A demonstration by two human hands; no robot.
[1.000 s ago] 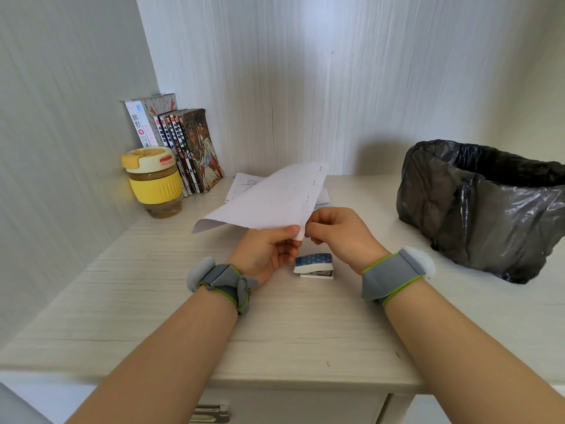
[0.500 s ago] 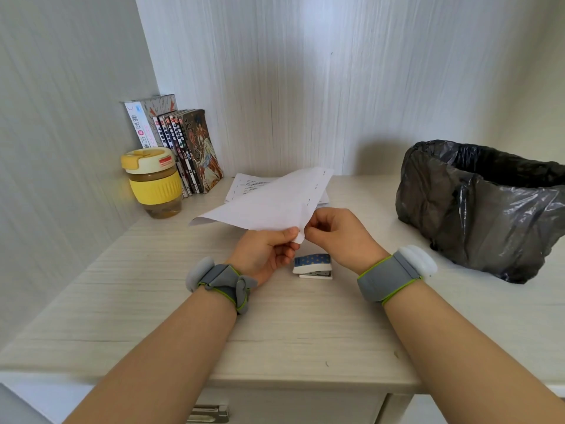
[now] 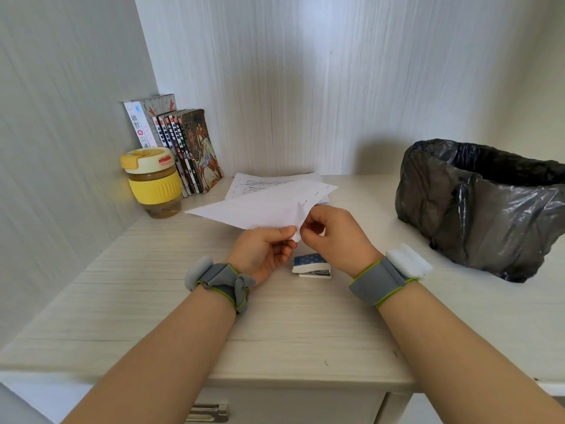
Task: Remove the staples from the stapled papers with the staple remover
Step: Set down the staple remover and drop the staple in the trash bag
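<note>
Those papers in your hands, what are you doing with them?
A person holds a stapled sheaf of papers above the desk. The left hand pinches its near corner and the right hand pinches the same corner beside it. The small blue tool lies on the desk under the hands, untouched. More papers lie behind, and a black-lined bin sits to the right.

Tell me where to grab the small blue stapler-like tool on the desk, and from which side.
Take the blue-topped tool across its two long sides, coming straight down from above. It lies flat on the desk, so the top is free, and its metal mouth faces the person. Both hands are busy: the left hand and right hand pinch the stapled papers just above it, so one must let go first.
</note>
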